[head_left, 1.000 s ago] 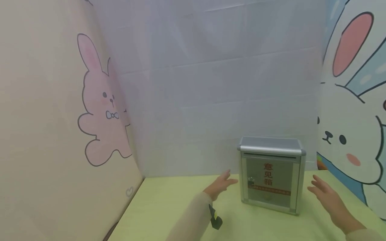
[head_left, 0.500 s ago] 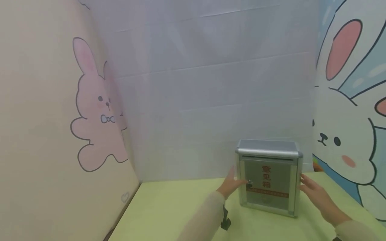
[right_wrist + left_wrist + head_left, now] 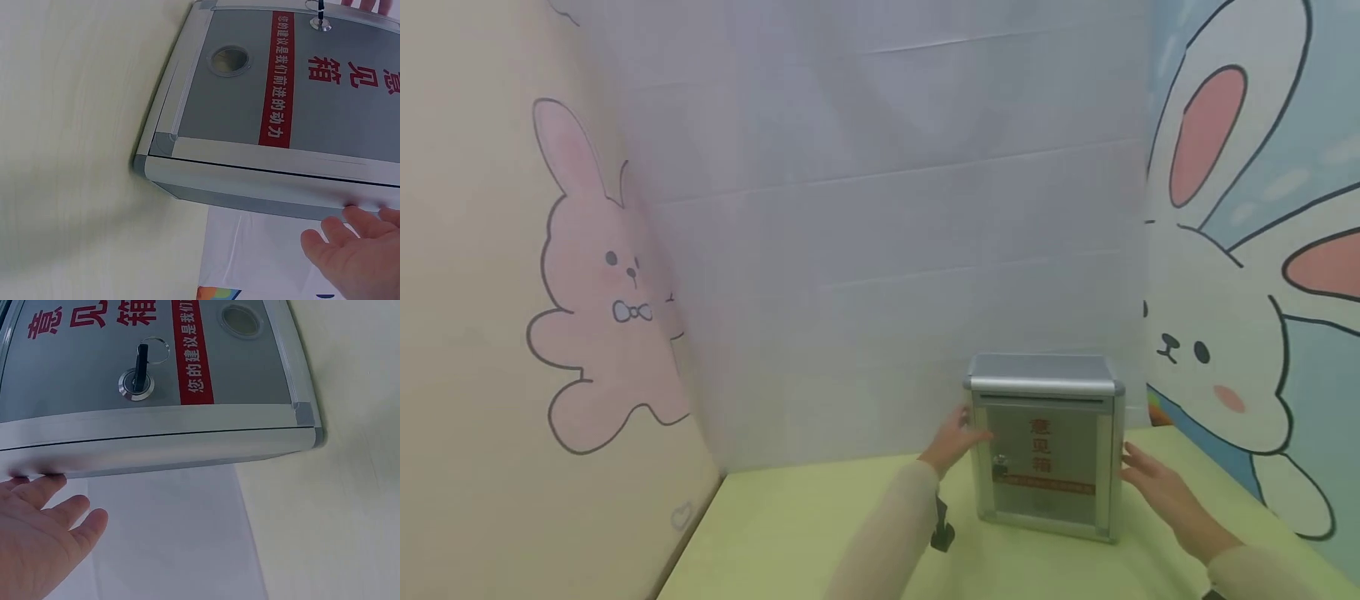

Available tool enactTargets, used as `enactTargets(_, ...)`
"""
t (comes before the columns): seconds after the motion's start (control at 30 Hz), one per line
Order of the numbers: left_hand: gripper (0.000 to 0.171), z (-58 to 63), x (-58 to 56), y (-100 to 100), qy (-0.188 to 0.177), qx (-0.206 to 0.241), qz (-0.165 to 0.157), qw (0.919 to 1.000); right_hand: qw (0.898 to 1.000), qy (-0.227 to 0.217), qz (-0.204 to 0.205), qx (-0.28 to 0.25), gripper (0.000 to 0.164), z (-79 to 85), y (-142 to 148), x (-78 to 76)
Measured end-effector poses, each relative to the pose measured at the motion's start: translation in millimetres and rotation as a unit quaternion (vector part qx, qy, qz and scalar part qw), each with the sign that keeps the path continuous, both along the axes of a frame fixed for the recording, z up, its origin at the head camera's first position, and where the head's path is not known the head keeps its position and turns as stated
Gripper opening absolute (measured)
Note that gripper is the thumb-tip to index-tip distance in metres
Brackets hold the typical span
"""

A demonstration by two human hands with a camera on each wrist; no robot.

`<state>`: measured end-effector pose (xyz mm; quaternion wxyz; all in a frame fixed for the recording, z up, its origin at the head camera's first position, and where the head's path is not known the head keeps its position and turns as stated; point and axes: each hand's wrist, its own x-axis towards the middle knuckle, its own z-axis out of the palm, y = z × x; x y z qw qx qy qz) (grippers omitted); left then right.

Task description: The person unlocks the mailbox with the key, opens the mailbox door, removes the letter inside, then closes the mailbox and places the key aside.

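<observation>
A silver-grey metal suggestion box stands upright on the table, its front toward me, with red lettering and a slot under the rounded top. On its left side, my left hand has its fingers extended, with fingertips right at the side panel in the left wrist view. My right hand is at the opposite side, fingers loosely straight, tips at the panel edge. A key with a ring sits in the front lock. Below the red strip is a round window.
The light yellow-green table runs back to a pale hanging sheet. At the left rises a cream wall with a pink rabbit, and at the right a blue panel with a white rabbit.
Both hands have come in from apart to the box's two sides. The left hand has also risen from level with the lock. The head view has turned a little to the right.
</observation>
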<state>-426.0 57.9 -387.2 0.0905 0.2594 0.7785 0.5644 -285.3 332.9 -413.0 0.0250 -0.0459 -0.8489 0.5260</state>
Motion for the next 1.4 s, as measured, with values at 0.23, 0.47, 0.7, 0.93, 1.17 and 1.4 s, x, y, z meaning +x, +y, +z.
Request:
enactTargets(0.23, 0.059, 2.5, -12.4, -13, 0.036, -0.007, -0.006, 0.9993, 1.000, -0.009, -0.004, 0.006, 0.070, -6.0, -8, 0.7)
enactTargets(0.47, 0.057, 2.3, -11.9, -35, 0.026, -0.012, -0.007, 0.9996, 0.999, -0.002, 0.030, 0.018, 0.072, -12.4, -16, -13.6)
enactTargets(0.7, 0.059, 3.5, -6.9, -55, 0.019, -0.037, -0.008, 0.9991, 0.998, -0.021, 0.058, 0.029, 0.074, -8.8, -23, -22.4)
enactTargets(0.93, 0.058, 12.3, 5.0, -68, 0.028, -0.048, 0.002, 0.9984, 0.997, -0.025, 0.074, 0.026, 0.073, -2.5, -32, -28.5)
enactTargets(1.17, 0.063, 16.5, 15.7, -79, 0.024, -0.073, 0.002, 0.9971, 0.997, -0.013, 0.070, 0.017, 0.072, -5.3, -41, -23.3)
enactTargets(1.4, 0.060, 20.9, 18.0, -80, 0.027, -0.067, -0.013, 0.9973, 0.997, -0.012, 0.074, 0.031, 0.073, 1.4, -36, -15.8)
